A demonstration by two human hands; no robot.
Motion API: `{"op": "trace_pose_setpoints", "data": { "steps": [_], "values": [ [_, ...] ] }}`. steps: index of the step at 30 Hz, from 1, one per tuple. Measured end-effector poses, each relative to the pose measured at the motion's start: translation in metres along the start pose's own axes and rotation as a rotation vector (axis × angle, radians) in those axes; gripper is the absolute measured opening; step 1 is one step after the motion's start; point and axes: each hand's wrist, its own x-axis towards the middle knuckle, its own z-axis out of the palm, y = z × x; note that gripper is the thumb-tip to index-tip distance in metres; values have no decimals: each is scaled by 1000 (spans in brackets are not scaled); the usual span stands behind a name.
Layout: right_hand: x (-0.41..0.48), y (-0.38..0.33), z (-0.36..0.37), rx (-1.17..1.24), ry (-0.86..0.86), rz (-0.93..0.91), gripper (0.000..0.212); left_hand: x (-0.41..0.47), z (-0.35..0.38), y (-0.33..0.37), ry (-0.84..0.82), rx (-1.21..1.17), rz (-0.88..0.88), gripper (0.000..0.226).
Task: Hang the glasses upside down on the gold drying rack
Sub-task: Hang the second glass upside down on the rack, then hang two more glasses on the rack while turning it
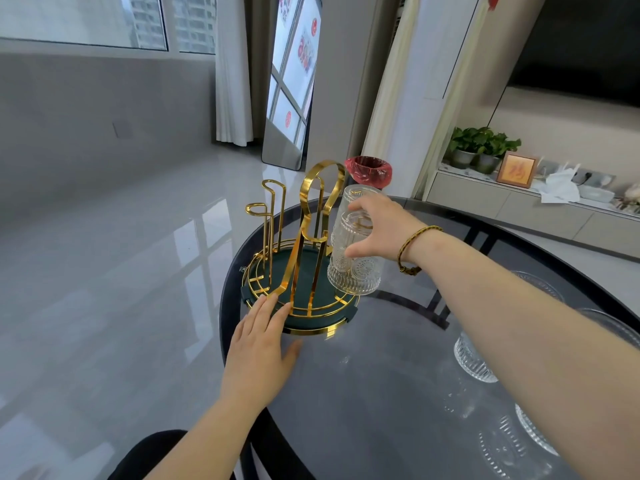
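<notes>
The gold drying rack [304, 237] with its dark green base stands on the far left part of the round glass table [381, 393]. My right hand [379, 226] grips a ribbed clear glass [353, 258], held upside down over a gold peg on the rack's right side, its rim just above the base. My left hand [261, 344] lies flat with fingers spread, its fingertips touching the front edge of the rack's base. Two gold looped pegs [268, 209] on the left side stand bare. More ribbed glasses [472, 358] wait on the table under my right forearm.
The table's left edge runs close behind the rack, with shiny floor beyond it. A bin lined with a red bag [370, 170] stands behind the rack. Further glasses [533, 429] sit near the table's right front. A low cabinet with plants [481, 147] lines the right wall.
</notes>
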Motion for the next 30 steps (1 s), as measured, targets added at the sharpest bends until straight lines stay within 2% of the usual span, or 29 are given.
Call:
{"op": "trace_pose_setpoints", "data": {
  "steps": [10, 15, 20, 26, 30],
  "values": [
    [-3, 5, 3, 10, 61, 6, 68, 1, 1, 1, 0, -11, -22, 55],
    [-21, 7, 2, 76, 180, 40, 69, 1, -1, 1, 9, -7, -21, 54],
    [-76, 19, 2, 120, 300, 124, 61, -7, -8, 4, 13, 27, 22, 49],
    [-168, 30, 20, 201, 569, 121, 48, -36, 5, 45, -107, -21, 174, 51],
    [-223, 39, 51, 241, 842, 195, 44, -47, 26, 86, -205, -37, 284, 53]
  ]
}}
